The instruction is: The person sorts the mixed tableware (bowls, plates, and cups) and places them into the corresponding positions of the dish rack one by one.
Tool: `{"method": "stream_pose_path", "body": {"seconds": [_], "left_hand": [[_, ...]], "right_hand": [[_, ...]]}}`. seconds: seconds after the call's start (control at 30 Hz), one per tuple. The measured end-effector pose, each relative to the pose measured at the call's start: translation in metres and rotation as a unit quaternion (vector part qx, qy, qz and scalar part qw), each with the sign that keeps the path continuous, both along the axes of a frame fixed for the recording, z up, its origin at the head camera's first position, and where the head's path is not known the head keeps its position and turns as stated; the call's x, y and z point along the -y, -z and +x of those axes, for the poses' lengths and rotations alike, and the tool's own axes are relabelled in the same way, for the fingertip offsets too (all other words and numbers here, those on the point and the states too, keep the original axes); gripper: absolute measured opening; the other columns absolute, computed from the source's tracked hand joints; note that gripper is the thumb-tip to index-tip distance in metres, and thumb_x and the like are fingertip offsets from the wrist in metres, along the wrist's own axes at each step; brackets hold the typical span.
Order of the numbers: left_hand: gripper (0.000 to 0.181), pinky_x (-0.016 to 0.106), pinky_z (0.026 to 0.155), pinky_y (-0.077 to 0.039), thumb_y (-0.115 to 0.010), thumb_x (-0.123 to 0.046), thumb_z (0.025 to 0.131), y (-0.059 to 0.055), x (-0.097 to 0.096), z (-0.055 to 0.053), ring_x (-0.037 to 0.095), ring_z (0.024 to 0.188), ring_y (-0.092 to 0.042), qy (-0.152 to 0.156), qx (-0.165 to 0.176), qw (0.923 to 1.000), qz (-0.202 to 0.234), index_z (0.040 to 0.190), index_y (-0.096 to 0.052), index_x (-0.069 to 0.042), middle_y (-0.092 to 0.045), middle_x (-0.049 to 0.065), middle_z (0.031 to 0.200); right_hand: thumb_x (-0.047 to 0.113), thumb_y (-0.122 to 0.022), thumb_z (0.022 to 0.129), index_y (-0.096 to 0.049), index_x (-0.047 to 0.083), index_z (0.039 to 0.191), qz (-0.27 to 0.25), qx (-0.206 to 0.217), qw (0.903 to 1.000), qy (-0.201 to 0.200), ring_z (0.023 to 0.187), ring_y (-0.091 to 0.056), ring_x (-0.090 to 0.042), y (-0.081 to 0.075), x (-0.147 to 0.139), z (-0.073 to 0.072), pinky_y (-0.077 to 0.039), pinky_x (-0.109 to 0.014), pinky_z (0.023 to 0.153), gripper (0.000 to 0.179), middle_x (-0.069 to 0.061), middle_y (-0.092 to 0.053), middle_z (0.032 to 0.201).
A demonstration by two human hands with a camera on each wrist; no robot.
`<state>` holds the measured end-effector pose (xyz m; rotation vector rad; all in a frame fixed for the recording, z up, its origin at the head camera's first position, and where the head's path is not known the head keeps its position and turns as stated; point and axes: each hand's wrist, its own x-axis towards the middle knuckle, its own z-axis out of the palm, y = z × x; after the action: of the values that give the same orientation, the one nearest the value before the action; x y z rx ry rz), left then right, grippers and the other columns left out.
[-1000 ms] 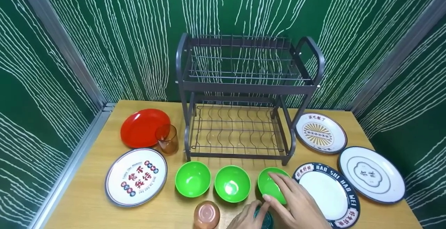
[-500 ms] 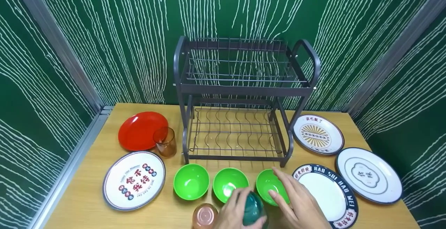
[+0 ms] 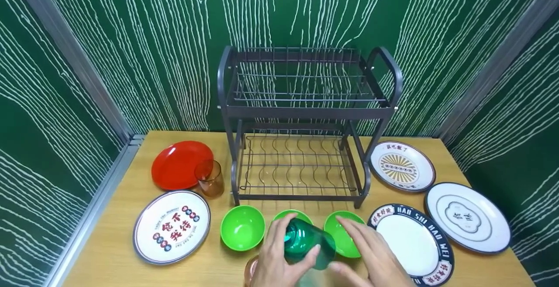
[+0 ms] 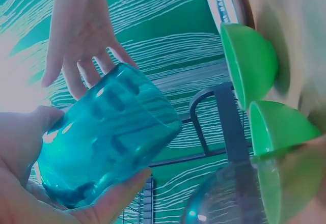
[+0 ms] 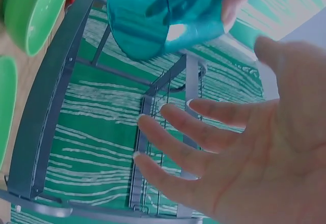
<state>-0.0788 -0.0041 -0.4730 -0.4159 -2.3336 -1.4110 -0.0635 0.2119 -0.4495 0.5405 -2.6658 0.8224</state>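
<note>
My left hand (image 3: 279, 256) grips a teal see-through cup (image 3: 303, 240) and holds it tipped on its side above the table. Fingers and thumb wrap the cup (image 4: 109, 132) near one end in the left wrist view. To its right, my right hand (image 3: 375, 254) is held with fingers extended, close to the cup's free end. In the right wrist view that hand (image 5: 244, 147) shows a bare palm, apart from the cup (image 5: 147, 20). Below lie green bowls (image 3: 243, 228), the middle one partly covered by the cup. An orange-pink cup (image 3: 250, 271) is mostly hidden by my left hand.
A dark two-tier dish rack (image 3: 305, 112) stands behind the bowls. On the left are a red plate (image 3: 177, 164), an amber glass (image 3: 210, 182) and a white plate (image 3: 148, 230). Several patterned plates, among them a dark-rimmed one (image 3: 406, 247), lie on the right.
My left hand has lifted the teal cup from the table's front, between both hands, and turned it onto its side. My right hand has come away from the cup and stays beside it.
</note>
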Motion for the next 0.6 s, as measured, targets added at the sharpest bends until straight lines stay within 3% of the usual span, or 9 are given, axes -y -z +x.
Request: {"method": "stream_pose_path", "body": {"seconds": [0.17,0.4,0.53,0.6], "left_hand": [[0.063,0.037,0.081,-0.061,-0.082,-0.040,0.084,-0.001,-0.002,0.004,0.016,0.105,-0.064,0.022,-0.046,0.9985,0.021,0.137,-0.056,-0.018,-0.063,0.004,0.124],[0.073,0.034,0.088,-0.059,-0.084,-0.048,0.084,-0.002,-0.007,0.016,0.012,0.111,-0.061,0.098,-0.009,0.9949,0.021,0.145,-0.052,-0.024,-0.058,-0.001,0.129],[0.079,0.037,0.090,-0.058,-0.087,-0.053,0.078,-0.001,-0.006,0.019,0.012,0.112,-0.057,0.096,-0.007,0.9954,0.004,0.146,-0.054,-0.028,-0.052,-0.003,0.129],[0.079,0.037,0.089,-0.058,-0.087,-0.054,0.078,-0.003,-0.006,0.020,0.014,0.111,-0.056,0.087,0.011,0.9961,-0.003,0.146,-0.054,-0.030,-0.048,-0.003,0.128]], "right_hand": [[0.058,-0.086,0.075,-0.041,0.017,0.158,0.020,-0.058,0.9971,-0.045,0.127,-0.057,-0.027,0.006,0.007,0.000,-0.054,-0.061,0.094,0.102,-0.007,-0.057,0.144],[0.065,-0.079,0.079,-0.042,0.009,0.155,0.011,-0.099,0.9911,-0.089,0.121,-0.061,-0.026,0.019,0.014,-0.001,-0.057,-0.055,0.089,0.102,-0.009,-0.059,0.142],[0.064,-0.077,0.082,-0.042,0.001,0.151,-0.002,-0.115,0.9873,-0.110,0.116,-0.063,-0.027,0.027,0.017,-0.004,-0.058,-0.053,0.087,0.100,-0.016,-0.060,0.137],[0.061,-0.079,0.081,-0.041,0.001,0.152,-0.008,-0.105,0.9878,-0.115,0.116,-0.064,-0.028,0.029,0.018,-0.004,-0.058,-0.054,0.087,0.100,-0.018,-0.060,0.137]]}}
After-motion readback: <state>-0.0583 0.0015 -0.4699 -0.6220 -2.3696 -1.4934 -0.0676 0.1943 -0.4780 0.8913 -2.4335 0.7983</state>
